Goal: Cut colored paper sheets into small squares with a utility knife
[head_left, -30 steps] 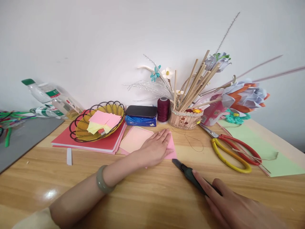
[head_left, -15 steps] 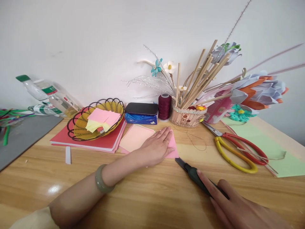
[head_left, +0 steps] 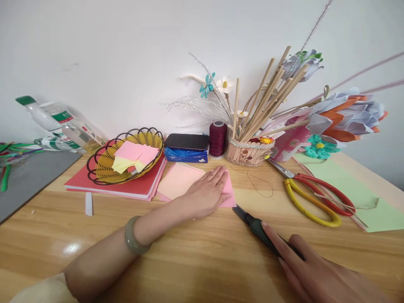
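Observation:
My left hand (head_left: 206, 191) lies flat, fingers stretched out, on a pink sheet of paper (head_left: 230, 195) that hides partly beneath it. A dark green utility knife (head_left: 263, 235) is gripped in my right hand (head_left: 315, 269), the index finger along its handle. Its blade tip is at the lower right corner of the pink sheet; whether it touches the paper I cannot tell. Left of my left hand is a stack of peach and pink paper squares (head_left: 178, 182). Large scissors (head_left: 311, 200) with red and yellow handles rest right of the knife.
A yellow basket (head_left: 104, 168) with paper pieces stands on red paper (head_left: 75, 181). Behind are a phone (head_left: 186, 142) on a blue packet (head_left: 186, 155), a maroon thread spool (head_left: 217, 139) and a pot of sticks (head_left: 249, 153). Green paper (head_left: 378, 210) lies right, bottles (head_left: 66, 122) left.
The view has shifted very slightly. Both hands, the pink sheet and the utility knife keep nearly the same places relative to one another.

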A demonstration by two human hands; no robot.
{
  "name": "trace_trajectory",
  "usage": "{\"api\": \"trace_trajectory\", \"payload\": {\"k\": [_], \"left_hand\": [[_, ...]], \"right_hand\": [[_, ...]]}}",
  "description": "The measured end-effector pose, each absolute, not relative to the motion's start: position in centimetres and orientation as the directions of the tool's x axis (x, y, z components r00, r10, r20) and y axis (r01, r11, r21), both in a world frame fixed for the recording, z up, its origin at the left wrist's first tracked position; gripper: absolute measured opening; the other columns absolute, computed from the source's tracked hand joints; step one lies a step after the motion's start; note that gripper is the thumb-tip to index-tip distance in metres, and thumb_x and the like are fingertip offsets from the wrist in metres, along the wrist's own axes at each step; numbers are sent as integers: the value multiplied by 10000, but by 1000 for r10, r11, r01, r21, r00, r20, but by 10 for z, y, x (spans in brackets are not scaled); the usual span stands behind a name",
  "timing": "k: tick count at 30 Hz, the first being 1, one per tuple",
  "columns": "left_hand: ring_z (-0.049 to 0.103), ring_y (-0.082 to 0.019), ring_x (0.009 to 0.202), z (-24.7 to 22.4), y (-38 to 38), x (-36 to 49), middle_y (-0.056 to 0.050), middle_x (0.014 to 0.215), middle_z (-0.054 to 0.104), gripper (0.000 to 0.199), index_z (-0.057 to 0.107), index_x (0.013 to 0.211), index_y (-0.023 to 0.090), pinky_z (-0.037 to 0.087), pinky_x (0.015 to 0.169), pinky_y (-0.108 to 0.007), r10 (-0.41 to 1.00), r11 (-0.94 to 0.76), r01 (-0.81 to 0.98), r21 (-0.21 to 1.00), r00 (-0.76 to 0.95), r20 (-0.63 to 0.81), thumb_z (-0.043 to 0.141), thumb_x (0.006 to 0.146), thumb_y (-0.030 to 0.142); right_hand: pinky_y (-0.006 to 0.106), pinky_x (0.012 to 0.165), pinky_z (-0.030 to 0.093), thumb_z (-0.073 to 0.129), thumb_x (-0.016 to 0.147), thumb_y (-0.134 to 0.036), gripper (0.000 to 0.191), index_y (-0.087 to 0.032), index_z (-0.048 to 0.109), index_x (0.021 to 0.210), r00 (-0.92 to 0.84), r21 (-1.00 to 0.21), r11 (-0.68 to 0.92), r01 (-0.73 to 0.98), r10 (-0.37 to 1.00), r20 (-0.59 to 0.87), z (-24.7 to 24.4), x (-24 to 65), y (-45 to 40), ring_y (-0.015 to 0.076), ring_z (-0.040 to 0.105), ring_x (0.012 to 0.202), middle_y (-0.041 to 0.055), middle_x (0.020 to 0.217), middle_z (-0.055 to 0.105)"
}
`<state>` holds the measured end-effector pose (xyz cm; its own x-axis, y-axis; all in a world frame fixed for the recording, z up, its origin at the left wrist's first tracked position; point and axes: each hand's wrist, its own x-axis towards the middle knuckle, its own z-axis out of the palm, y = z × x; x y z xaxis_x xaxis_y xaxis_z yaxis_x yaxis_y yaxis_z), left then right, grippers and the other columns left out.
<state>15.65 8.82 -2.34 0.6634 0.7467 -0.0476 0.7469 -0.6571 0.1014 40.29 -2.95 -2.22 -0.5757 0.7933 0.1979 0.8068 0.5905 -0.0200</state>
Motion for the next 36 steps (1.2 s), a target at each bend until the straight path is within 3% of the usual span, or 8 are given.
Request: {"api": "trace_trajectory", "payload": {"k": [7,19,27,36], "left_hand": [[123,-244,1401,-24,88,156,-218,1500,153,605,189,1416,-16,176,1121,-359,745,-661,744,98,666,-31,227,987,409],[88,-248,1405,-19,87,157,-217,1505,107,612,179,1424,-27,156,1132,-366,748,-653,751,97,659,-71,226,993,404],[81,-244,1406,-20,86,156,-182,1511,135,559,234,1424,33,151,1133,-371,737,-669,737,96,675,-42,206,1000,395],[93,-263,1404,-24,87,156,-190,1508,153,557,249,1419,17,148,1134,-370,725,-687,723,71,689,-9,209,1001,383]], "right_hand": [[247,263,439,309,798,-67,787,-197,-75,1473,-608,113,604,789,740,288,-15,397,-23,155,588,358,38,768,675],[226,303,457,296,819,-46,769,-256,-39,1479,-581,58,581,812,793,185,-20,401,-20,121,595,388,-8,774,604],[230,433,505,331,816,-74,670,-256,239,1454,-513,18,516,856,846,143,-24,400,-18,137,627,496,40,859,646],[237,433,475,341,828,-98,604,-257,345,1410,-546,37,546,837,829,117,-17,399,-3,120,568,436,40,789,618]]}}
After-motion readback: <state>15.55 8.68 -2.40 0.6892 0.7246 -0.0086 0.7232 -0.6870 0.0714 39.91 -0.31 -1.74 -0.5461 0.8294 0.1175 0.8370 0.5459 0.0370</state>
